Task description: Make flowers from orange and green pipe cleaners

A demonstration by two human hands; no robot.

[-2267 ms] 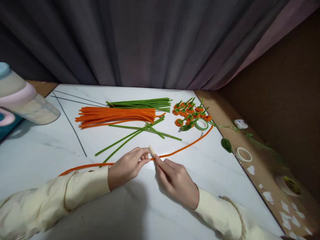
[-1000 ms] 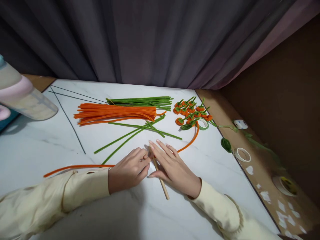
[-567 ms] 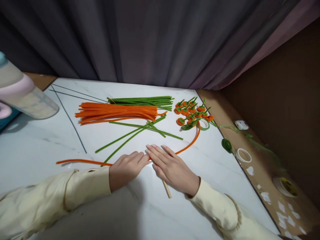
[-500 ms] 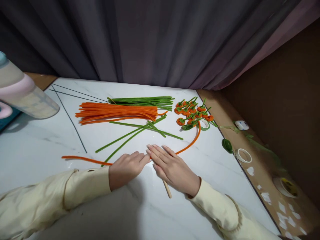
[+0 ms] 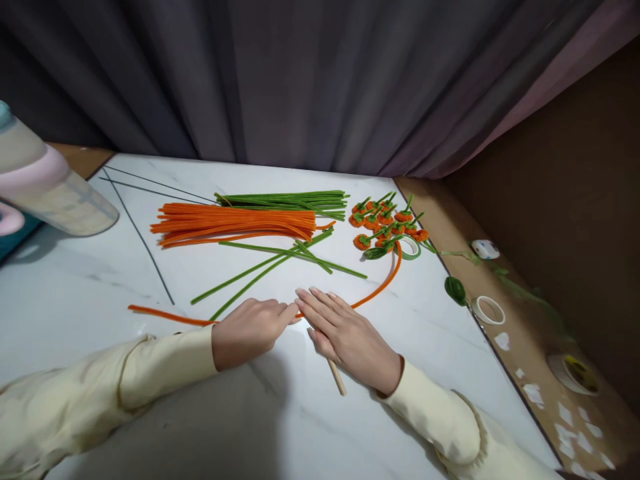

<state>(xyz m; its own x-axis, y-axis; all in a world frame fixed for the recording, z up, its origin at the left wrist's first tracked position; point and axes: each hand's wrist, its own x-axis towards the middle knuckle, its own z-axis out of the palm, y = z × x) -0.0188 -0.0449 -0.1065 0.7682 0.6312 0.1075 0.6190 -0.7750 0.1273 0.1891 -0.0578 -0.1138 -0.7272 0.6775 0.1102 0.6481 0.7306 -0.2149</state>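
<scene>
My left hand (image 5: 255,331) is closed around an orange pipe cleaner (image 5: 167,315), whose loose end sticks out to the left past my wrist. Its fingertips almost meet those of my right hand (image 5: 345,337). My right hand has its fingers together and stretched out over a thin wooden stick (image 5: 337,379), gripping it; the stick's upper part is hidden under the palm. The same pipe cleaner appears to run under the right fingers and curves off to the upper right. Several loose green pipe cleaners (image 5: 260,275) lie crossed just beyond my hands.
Orange (image 5: 235,223) and green (image 5: 285,201) pipe cleaner bundles lie behind. Several small orange flower heads (image 5: 385,217) with green stems sit at the right, near a tape roll (image 5: 410,249). A tumbler (image 5: 75,193) stands left. White tape (image 5: 489,311) and paper scraps (image 5: 565,437) lie right.
My left hand has shifted slightly to the left and up. The pipe cleaner's left end has moved a little right. My right hand and the stick have barely moved.
</scene>
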